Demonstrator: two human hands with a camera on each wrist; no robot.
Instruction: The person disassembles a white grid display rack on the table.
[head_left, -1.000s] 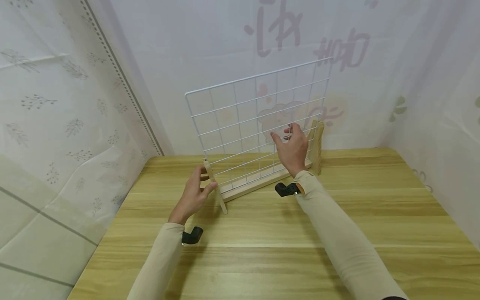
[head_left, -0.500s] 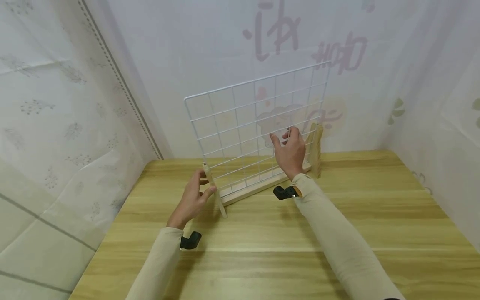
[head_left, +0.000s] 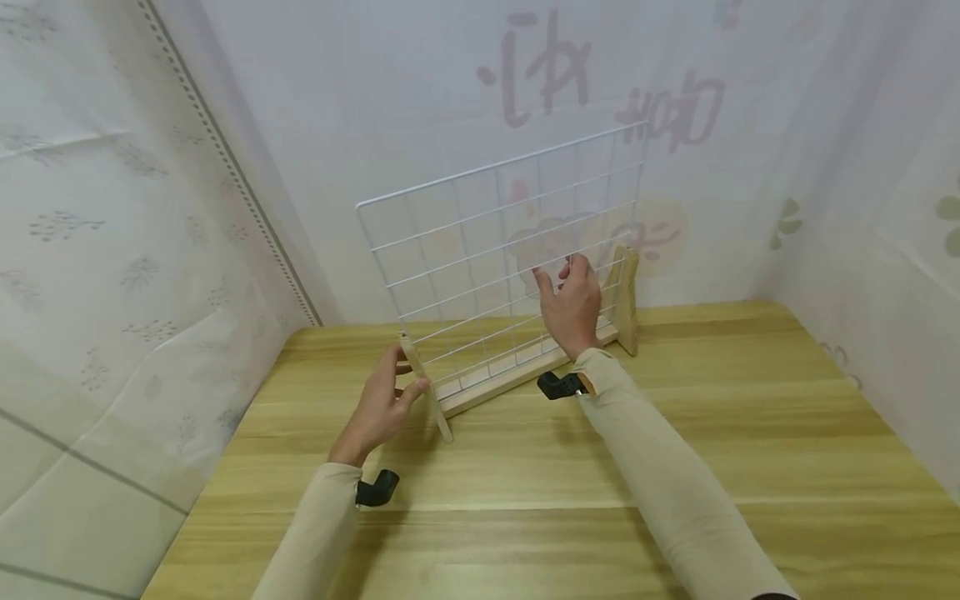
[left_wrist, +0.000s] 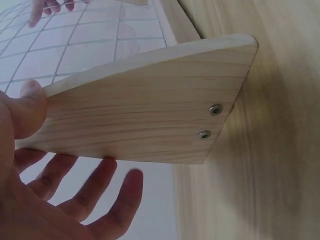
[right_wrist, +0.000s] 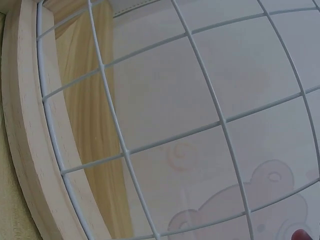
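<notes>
A white wire grid panel (head_left: pixel 480 250) stands upright in a pale wooden base bar (head_left: pixel 517 375) between two wooden end panels. My left hand (head_left: pixel 378 408) holds the left end panel (left_wrist: pixel 145 105), thumb at one edge and fingers at the opposite edge; two metal screws show near its foot. My right hand (head_left: pixel 570 304) is at the grid's lower right part, fingers curved and thumb apart from them. Only one fingertip (right_wrist: pixel 301 235) of it appears in the right wrist view. Whether it touches a wire is unclear. The right end panel (head_left: pixel 627 304) stands beyond the right hand.
The rack stands on a wood-grain table (head_left: pixel 510 492), near its back edge. Behind it hangs a pale printed cloth (head_left: pixel 480 92), with a leaf-patterned cloth (head_left: pixel 120 225) on the left side. A black wrist camera (head_left: pixel 377 489) is worn on each wrist.
The head view has shifted slightly, moving the whole scene a little left and down. Both hands keep about the same places at the rack, and the right end panel appears slightly wider.
</notes>
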